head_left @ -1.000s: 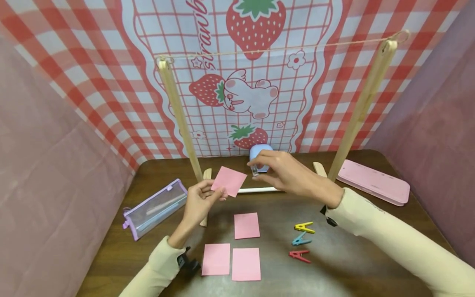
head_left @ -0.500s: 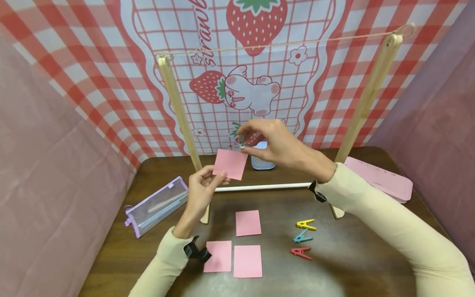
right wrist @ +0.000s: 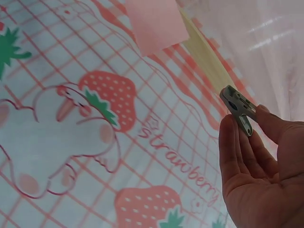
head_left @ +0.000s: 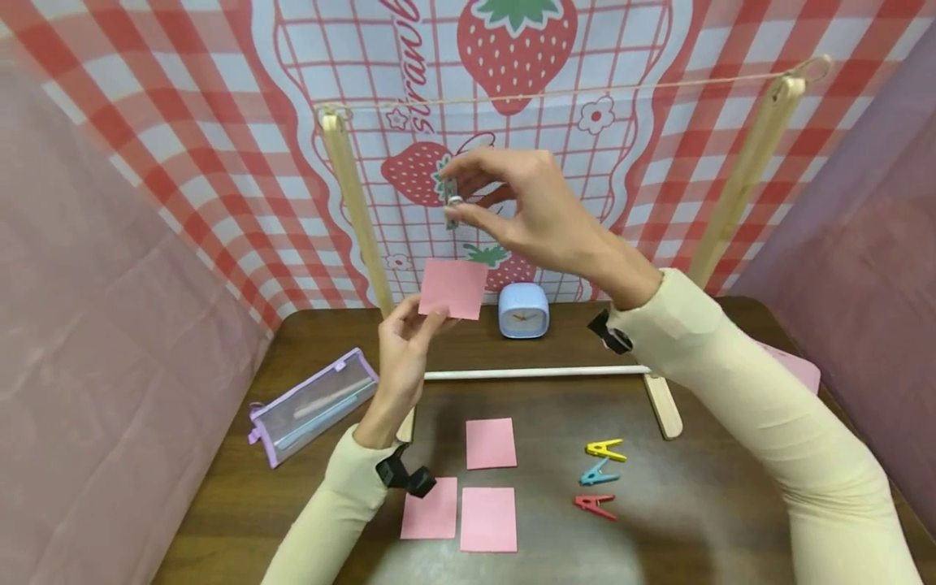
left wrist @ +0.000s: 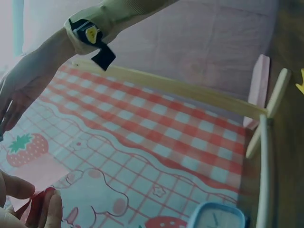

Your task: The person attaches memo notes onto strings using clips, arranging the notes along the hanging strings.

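Note:
My left hand (head_left: 403,351) pinches a pink square paper note (head_left: 453,286) by its lower edge, thumb in front and fingers behind. The note is held up off the table, between the frame's two posts. Higher up and to the right, my right hand (head_left: 544,213) pinches a small grey-green clothespin (right wrist: 237,108) between thumb and fingertips. In the head view the clothespin is above the note and apart from it. Above both hands runs a thin string (head_left: 556,96), tied between the tops of two wooden posts (head_left: 356,215).
Several things lie on the dark table (head_left: 556,439): pink notes (head_left: 488,520), yellow, blue and red clothespins (head_left: 600,477), a mesh pencil pouch (head_left: 314,406) and a pink case (head_left: 800,367), partly behind the right sleeve. A blue clock (head_left: 523,311) stands behind the white crossbar (head_left: 541,373).
Both hands have risen, the right one further, carrying the clothespin up toward the string. The left hand has lifted its note. The clock, earlier covered by the right hand, now shows fully.

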A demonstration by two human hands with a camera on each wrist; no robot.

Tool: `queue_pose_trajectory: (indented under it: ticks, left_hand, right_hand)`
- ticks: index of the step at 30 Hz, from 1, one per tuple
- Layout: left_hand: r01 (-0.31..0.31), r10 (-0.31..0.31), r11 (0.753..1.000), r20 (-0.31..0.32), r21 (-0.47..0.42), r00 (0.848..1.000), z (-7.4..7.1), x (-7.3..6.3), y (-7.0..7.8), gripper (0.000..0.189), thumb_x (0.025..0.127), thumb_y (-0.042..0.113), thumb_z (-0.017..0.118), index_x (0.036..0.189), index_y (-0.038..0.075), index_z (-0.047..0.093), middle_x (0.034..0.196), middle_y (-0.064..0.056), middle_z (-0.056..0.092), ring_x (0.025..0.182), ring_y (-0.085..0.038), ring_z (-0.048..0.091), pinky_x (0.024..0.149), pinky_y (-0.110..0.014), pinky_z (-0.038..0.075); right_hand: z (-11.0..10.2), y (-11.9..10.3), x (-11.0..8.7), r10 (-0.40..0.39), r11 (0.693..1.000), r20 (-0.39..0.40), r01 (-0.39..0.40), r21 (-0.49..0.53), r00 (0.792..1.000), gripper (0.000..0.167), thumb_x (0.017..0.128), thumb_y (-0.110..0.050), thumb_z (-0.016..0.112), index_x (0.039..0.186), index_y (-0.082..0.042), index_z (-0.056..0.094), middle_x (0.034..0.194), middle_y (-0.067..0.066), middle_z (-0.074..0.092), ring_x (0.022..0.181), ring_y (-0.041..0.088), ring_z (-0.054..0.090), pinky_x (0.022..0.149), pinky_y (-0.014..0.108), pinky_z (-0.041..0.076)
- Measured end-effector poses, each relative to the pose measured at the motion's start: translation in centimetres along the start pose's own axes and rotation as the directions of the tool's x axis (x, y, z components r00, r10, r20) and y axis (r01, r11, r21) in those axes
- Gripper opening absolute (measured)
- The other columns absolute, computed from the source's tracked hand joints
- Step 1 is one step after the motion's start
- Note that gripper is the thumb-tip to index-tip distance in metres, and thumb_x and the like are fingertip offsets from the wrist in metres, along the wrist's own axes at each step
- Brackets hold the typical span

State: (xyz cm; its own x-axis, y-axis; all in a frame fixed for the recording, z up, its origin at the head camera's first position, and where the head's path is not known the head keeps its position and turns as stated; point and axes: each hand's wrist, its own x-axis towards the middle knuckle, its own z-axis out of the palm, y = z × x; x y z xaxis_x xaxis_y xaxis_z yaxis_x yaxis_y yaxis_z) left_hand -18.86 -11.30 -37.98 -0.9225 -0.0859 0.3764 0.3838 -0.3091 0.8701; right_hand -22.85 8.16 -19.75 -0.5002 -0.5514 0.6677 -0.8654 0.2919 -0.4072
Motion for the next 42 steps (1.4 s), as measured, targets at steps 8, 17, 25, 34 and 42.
queue_pose_trajectory:
  ticks: [8, 17, 25, 34, 42]
  left_hand:
    - [-0.082, 0.069, 0.990, -0.116, -0.118, 0.991, 1.7, 1.9, 1.3, 0.022, 0.094, -0.009, 0.066, 0.115, -0.003, 0.070, 0.098, -0.002, 0.077, 0.084, -0.012, 0.075, 0.085, -0.028, 0.065]
    - [-0.204, 0.150, 0.952, -0.237, -0.226, 0.960, 3.4, 3.8, 2.3, 0.013, 0.098, -0.003, 0.065, 0.097, 0.007, 0.074, 0.090, -0.002, 0.074, 0.084, -0.013, 0.072, 0.085, -0.028, 0.062]
    - [-0.206, 0.129, 0.928, -0.252, -0.309, 0.959, 4.1, 5.0, 3.2, 0.018, 0.101, -0.003, 0.059, 0.103, 0.008, 0.073, 0.099, -0.003, 0.073, 0.093, -0.014, 0.071, 0.091, -0.029, 0.062]
    - [-0.201, 0.104, 0.908, -0.265, -0.369, 0.959, 4.5, 5.6, 3.8, 0.019, 0.102, -0.005, 0.057, 0.101, 0.008, 0.070, 0.098, -0.002, 0.071, 0.091, -0.013, 0.069, 0.091, -0.026, 0.060]
    - [-0.208, 0.097, 0.899, -0.287, -0.386, 0.953, 4.8, 6.2, 4.1, 0.019, 0.103, -0.005, 0.056, 0.100, 0.008, 0.069, 0.096, -0.002, 0.068, 0.090, -0.012, 0.067, 0.088, -0.024, 0.060]
  right_hand:
    - [-1.2, -1.4, 2.8, 0.025, 0.997, -0.101, -0.017, 0.074, 0.995, 0.033, 0.093, -0.012, 0.078, 0.122, 0.001, 0.070, 0.116, 0.011, 0.077, 0.100, 0.012, 0.074, 0.093, 0.022, 0.061]
    - [-1.8, -2.2, 5.4, 0.089, 0.994, -0.187, -0.074, 0.086, 0.978, 0.033, 0.094, -0.013, 0.079, 0.122, 0.001, 0.070, 0.117, 0.011, 0.077, 0.101, 0.013, 0.073, 0.096, 0.021, 0.060]
    - [-2.4, -2.1, 6.9, 0.119, 0.990, -0.255, -0.096, 0.099, 0.960, 0.031, 0.094, -0.013, 0.078, 0.120, 0.001, 0.071, 0.113, 0.013, 0.077, 0.098, 0.011, 0.073, 0.096, 0.022, 0.060]
    - [-2.2, -1.6, 8.1, 0.128, 0.986, -0.309, -0.086, 0.144, 0.943, 0.026, 0.094, -0.017, 0.078, 0.115, -0.001, 0.073, 0.108, 0.009, 0.078, 0.095, 0.009, 0.074, 0.094, 0.022, 0.060]
    - [-1.8, -1.4, 8.9, 0.146, 0.988, -0.231, -0.129, 0.089, 0.962, 0.021, 0.096, -0.017, 0.077, 0.111, -0.002, 0.075, 0.102, 0.006, 0.077, 0.086, 0.008, 0.070, 0.088, 0.021, 0.059]
